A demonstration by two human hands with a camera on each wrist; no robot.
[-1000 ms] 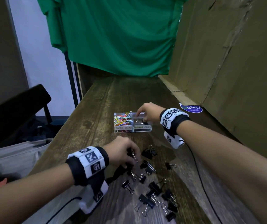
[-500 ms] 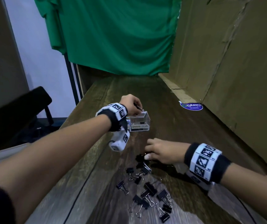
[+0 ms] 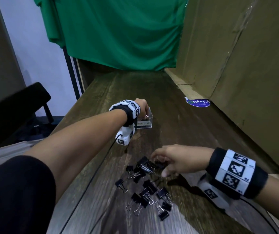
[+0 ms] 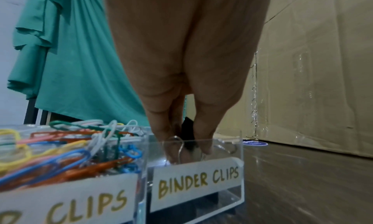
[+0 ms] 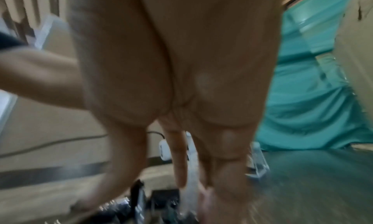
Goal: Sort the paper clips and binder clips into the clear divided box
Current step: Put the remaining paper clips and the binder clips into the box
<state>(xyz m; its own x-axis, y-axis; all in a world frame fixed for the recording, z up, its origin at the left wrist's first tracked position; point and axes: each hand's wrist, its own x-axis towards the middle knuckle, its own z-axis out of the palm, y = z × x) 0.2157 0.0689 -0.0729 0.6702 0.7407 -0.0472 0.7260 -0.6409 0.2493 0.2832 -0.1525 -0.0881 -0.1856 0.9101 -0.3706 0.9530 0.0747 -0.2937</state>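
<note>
The clear divided box [image 3: 149, 123] stands mid-table. Its left cell holds coloured paper clips [image 4: 60, 151]; the right cell [image 4: 241, 179] is labelled BINDER CLIPS. My left hand [image 3: 144, 112] reaches into the top of that right cell. Its fingertips [image 4: 203, 141] pinch a black binder clip [image 4: 188, 128] by its body, wire handles hanging down inside. Nearer me lies a pile of black binder clips [image 3: 146, 190]. My right hand [image 3: 160, 164] hovers on the pile's far edge, thumb and fingers spread apart over some clips. The right wrist view is blurred.
A tall cardboard wall [image 3: 236, 73] runs along the table's right side, with a blue round sticker [image 3: 197, 103] at its foot. A green cloth [image 3: 118, 34] hangs at the far end. The table's left edge [image 3: 78, 115] drops off beside a black chair [image 3: 14, 105].
My left hand carried a binder clip from the pile up to the box and lowered it into the right cell. My right hand left the box and came down onto the pile.
</note>
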